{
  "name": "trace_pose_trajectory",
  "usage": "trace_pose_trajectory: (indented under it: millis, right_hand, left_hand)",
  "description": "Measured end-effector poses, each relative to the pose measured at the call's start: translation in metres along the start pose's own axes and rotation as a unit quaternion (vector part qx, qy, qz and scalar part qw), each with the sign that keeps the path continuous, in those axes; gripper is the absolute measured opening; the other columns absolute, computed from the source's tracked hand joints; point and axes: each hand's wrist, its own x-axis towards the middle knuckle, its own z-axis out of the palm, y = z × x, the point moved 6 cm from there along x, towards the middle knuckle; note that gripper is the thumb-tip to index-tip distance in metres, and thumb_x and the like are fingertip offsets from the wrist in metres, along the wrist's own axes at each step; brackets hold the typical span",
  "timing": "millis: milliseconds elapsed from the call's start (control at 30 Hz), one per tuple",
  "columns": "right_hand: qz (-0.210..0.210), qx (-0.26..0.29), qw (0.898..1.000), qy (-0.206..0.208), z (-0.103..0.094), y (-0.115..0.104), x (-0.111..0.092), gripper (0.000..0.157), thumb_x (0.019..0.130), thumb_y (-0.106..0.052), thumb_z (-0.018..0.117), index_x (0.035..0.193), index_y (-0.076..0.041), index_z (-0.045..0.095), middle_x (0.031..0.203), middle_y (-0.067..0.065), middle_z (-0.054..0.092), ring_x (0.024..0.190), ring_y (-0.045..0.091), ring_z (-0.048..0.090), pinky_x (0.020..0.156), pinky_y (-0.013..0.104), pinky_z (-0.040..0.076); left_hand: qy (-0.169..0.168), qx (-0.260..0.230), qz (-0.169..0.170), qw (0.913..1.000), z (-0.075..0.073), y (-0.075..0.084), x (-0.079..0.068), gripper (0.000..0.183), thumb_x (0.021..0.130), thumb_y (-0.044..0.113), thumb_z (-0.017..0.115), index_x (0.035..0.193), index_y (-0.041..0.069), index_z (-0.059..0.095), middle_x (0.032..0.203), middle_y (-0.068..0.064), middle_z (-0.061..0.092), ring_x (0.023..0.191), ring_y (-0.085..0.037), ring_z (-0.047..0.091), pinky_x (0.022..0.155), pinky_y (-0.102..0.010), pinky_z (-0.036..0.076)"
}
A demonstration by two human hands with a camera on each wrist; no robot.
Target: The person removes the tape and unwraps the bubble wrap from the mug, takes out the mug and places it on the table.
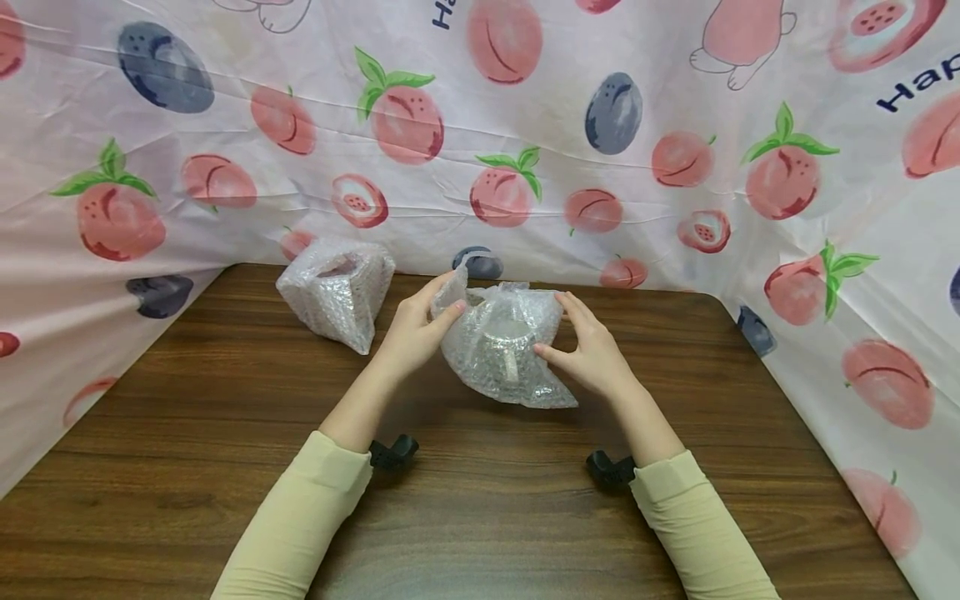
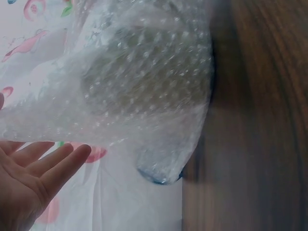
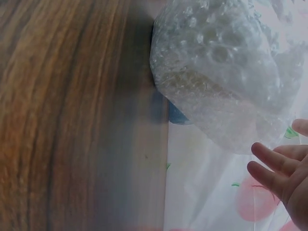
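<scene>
In the middle of the head view, a clear bubble-wrap bag [image 1: 510,358] stands close over the table, loose and ragged at its top. Through the plastic show a pale round rim and a light vertical strip, like a cup with a handle. My left hand [image 1: 423,325] pinches the bag's upper left edge, thumb in front. At the upper right, my right hand [image 1: 592,346] holds the plastic between thumb and fingertips. In the left wrist view the fingers [image 2: 65,163] lie behind the sheet; the right wrist view has fingertips [image 3: 260,154] right at the bag's edge.
A second bubble-wrapped parcel [image 1: 337,287], boxy in shape, sits at the back left of the brown wooden table [image 1: 480,517]. Fruit-printed cloth [image 1: 562,108] hangs behind the table and along both sides. Black wrist mounts [image 1: 393,452] show below each forearm.
</scene>
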Motion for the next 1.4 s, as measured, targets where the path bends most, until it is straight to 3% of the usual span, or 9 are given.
trace_pose_trajectory:
  millis: [267,433,933,1000,1067,1167,1233,1333,1400]
  right_hand:
    - [0.016,-0.010,1.000,-0.017,0.001,-0.001,-0.001,0.092,0.082,-0.053,0.070,0.153,-0.016,0.024,0.157,0.010,0.019,0.137,0.033,0.029,0.105,0.056,0.029]
    - [0.019,-0.004,1.000,-0.023,0.000,-0.001,-0.002,0.088,0.084,-0.053,0.067,0.153,-0.020,0.023,0.157,0.010,0.017,0.138,0.034,0.029,0.105,0.057,0.029]
    - [0.002,-0.001,1.000,-0.007,-0.007,-0.001,-0.003,0.077,0.090,-0.038,0.064,0.152,-0.017,0.025,0.155,0.013,0.022,0.125,0.033,0.046,0.103,0.055,0.032]
    - [-0.004,-0.001,1.000,-0.003,-0.008,-0.002,-0.004,0.075,0.090,-0.036,0.064,0.152,-0.017,0.025,0.155,0.013,0.024,0.125,0.034,0.045,0.102,0.055,0.033]
    - [-0.008,-0.002,1.000,0.000,-0.009,-0.002,-0.004,0.074,0.090,-0.035,0.063,0.152,-0.016,0.026,0.154,0.012,0.026,0.125,0.035,0.045,0.101,0.055,0.034]
    - [-0.016,-0.005,1.000,0.006,-0.011,-0.002,-0.004,0.073,0.091,-0.031,0.063,0.152,-0.014,0.026,0.153,0.012,0.027,0.125,0.035,0.044,0.101,0.055,0.035]
    - [-0.021,-0.007,1.000,0.012,-0.013,-0.002,-0.004,0.072,0.091,-0.029,0.062,0.151,-0.013,0.026,0.152,0.011,0.029,0.126,0.035,0.044,0.101,0.054,0.035]
    - [-0.027,-0.012,0.999,0.023,-0.016,-0.002,-0.004,0.070,0.090,-0.025,0.062,0.150,-0.012,0.028,0.151,0.011,0.031,0.127,0.034,0.043,0.101,0.052,0.036]
    - [-0.030,-0.016,0.999,0.030,-0.018,-0.002,-0.004,0.070,0.090,-0.023,0.062,0.150,-0.012,0.029,0.150,0.011,0.033,0.127,0.034,0.043,0.101,0.052,0.036]
  left_hand:
    - [0.040,0.013,-0.016,0.9990,-0.015,-0.002,0.002,0.042,0.097,0.015,0.056,0.135,0.000,0.052,0.135,-0.016,0.053,0.127,-0.029,0.046,0.105,-0.043,0.034]
    - [0.065,0.000,-0.021,0.9977,-0.022,-0.004,0.003,0.040,0.095,0.009,0.057,0.133,-0.003,0.053,0.134,-0.017,0.054,0.127,-0.029,0.047,0.105,-0.041,0.035]
    - [0.100,0.021,-0.019,0.9946,-0.032,-0.009,0.003,0.045,0.085,0.000,0.059,0.130,-0.003,0.056,0.128,-0.020,0.057,0.120,-0.031,0.052,0.100,-0.044,0.040]
    - [0.107,0.034,-0.012,0.9936,-0.034,-0.008,0.003,0.046,0.084,-0.001,0.059,0.129,-0.002,0.056,0.126,-0.020,0.059,0.113,-0.027,0.056,0.096,-0.042,0.043]
    - [0.112,0.047,-0.009,0.9925,-0.035,-0.007,0.002,0.048,0.082,-0.002,0.059,0.131,-0.001,0.056,0.114,-0.022,0.064,0.083,-0.021,0.063,0.075,-0.037,0.050]
    - [0.114,0.062,-0.016,0.9915,-0.036,-0.008,0.002,0.058,0.081,-0.003,0.058,0.138,0.005,0.050,0.075,-0.017,0.062,0.047,-0.005,0.042,0.045,-0.025,0.040]
    - [0.114,0.069,-0.021,0.9908,-0.037,-0.009,0.001,0.066,0.080,-0.003,0.056,0.144,0.009,0.043,0.056,-0.009,0.046,0.036,-0.002,0.023,0.035,-0.023,0.027]
    - [0.121,0.080,-0.017,0.9892,-0.039,-0.010,0.001,0.075,0.079,-0.006,0.056,0.148,0.012,0.035,0.056,-0.010,0.052,0.035,-0.001,0.025,0.034,-0.020,0.028]
    - [0.127,0.085,-0.005,0.9882,-0.040,-0.010,0.000,0.077,0.077,-0.009,0.056,0.149,0.010,0.033,0.082,-0.016,0.068,0.035,-0.003,0.026,0.035,-0.020,0.030]
